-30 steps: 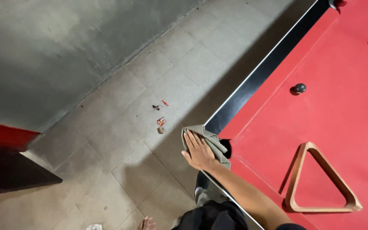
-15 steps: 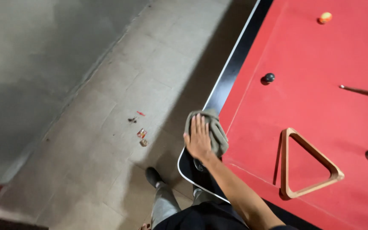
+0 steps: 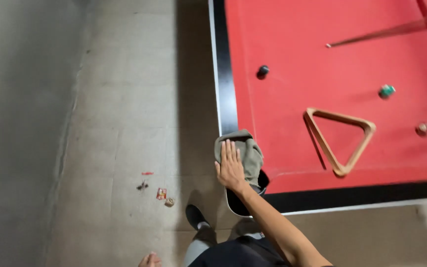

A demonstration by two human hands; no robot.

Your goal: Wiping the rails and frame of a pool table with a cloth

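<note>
Dim, uneven light; the red table [image 3: 322,59] is brightest, the grey floor [image 3: 124,99] dull; a dark shadow band runs beside the rail; the cue [image 3: 386,32] and far balls are motion-blurred; overall soft, grainy.

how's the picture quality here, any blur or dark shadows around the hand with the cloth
Head view: dim, uneven light; a dark shadow band falls on the floor beside the pool table. The right hand and grey cloth read fairly clearly; the cue is smeared by motion blur, and the far balls look soft.
</note>
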